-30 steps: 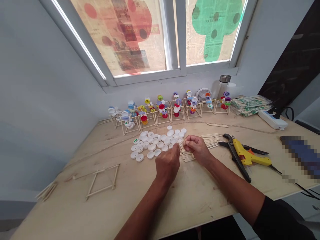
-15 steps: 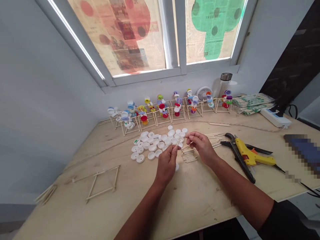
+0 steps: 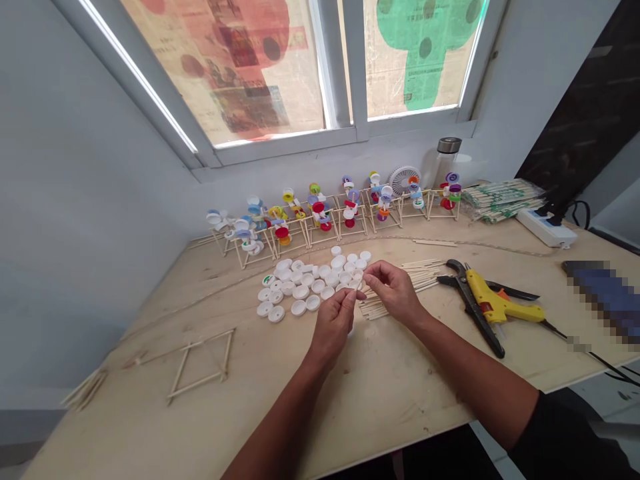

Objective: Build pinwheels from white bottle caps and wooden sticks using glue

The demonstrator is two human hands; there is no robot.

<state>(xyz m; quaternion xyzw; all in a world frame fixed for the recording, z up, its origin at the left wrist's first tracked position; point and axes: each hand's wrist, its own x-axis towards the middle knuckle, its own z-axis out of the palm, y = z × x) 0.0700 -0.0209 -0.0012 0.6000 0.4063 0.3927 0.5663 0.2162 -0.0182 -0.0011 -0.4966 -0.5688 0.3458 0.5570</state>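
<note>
My left hand (image 3: 334, 321) is closed in a pinch on a short wooden stick (image 3: 358, 285), whose end pokes up past the thumb. Close by on the right, my right hand (image 3: 394, 288) has its thumb and forefinger pressed together near that stick; whatever is between them is too small to make out. Behind and left of the hands lies a cluster of white bottle caps (image 3: 301, 291). Short cut sticks (image 3: 374, 310) lie partly hidden under the right hand, with longer wooden sticks (image 3: 425, 272) beyond them.
A yellow glue gun (image 3: 500, 300) and black-handled cutters (image 3: 475, 308) lie at right, near a phone (image 3: 605, 293). Stick frames with coloured caps (image 3: 319, 208) line the back. A square stick frame (image 3: 203, 363) lies at left. A power strip (image 3: 545, 228) sits back right.
My right hand has come slightly left and closer to the left hand, now nearly meeting it at the stick. The whole view has shifted a little.
</note>
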